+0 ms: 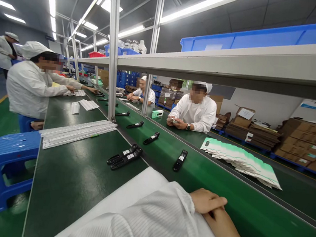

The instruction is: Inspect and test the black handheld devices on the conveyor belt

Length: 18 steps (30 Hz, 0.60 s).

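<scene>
My left hand [206, 201] lies across my right hand [224, 228], its fingers closed over it. The fingers of my right hand are hidden beneath the left one and the sleeve. Both hands rest at the edge of a white padded sheet [151, 180], beside the green conveyor belt [197, 172]. No tool or part shows in either hand. Nearest to them on the belt is a black elongated device [180, 160] with a white label. Two similar black devices [125, 156] lie side by side at the belt's left edge.
More black devices [151, 138] sit along the belt. White strips [78, 134] lie on the left bench, and green-white flattened cartons [241, 160] fan out across the belt. A metal post [113, 48] and overhead shelf [232, 64] stand close. Co-workers [194, 109] sit nearby; a blue stool [10, 158] is left.
</scene>
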{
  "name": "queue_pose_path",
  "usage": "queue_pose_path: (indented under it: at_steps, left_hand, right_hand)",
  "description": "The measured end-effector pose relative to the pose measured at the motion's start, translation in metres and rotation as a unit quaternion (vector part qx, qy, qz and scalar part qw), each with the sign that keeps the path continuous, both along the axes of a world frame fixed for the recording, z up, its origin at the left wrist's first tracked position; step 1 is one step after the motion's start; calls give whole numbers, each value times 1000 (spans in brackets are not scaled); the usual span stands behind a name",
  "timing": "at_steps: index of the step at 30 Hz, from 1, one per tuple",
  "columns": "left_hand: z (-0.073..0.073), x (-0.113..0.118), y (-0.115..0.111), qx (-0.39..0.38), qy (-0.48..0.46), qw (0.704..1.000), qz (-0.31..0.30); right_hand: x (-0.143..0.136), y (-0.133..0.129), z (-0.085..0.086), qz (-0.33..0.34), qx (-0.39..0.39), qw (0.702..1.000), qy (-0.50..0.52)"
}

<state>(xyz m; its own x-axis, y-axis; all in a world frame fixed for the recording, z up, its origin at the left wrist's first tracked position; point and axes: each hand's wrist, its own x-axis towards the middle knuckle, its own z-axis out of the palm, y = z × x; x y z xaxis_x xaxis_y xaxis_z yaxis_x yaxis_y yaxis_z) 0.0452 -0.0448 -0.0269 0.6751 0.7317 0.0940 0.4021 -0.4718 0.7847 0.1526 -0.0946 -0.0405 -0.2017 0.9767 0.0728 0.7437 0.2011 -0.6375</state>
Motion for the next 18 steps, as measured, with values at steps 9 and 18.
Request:
queue_pose_path:
  at_steps: [9,18]
  left_hand:
    - [3,-59,59,122,131,927,330]
    - [0,-51,64,-43,30,956,289]
  right_hand:
    - [-3,-2,5,20,4,1000,-10]
    - [-3,-1,3,2,15,999,38]
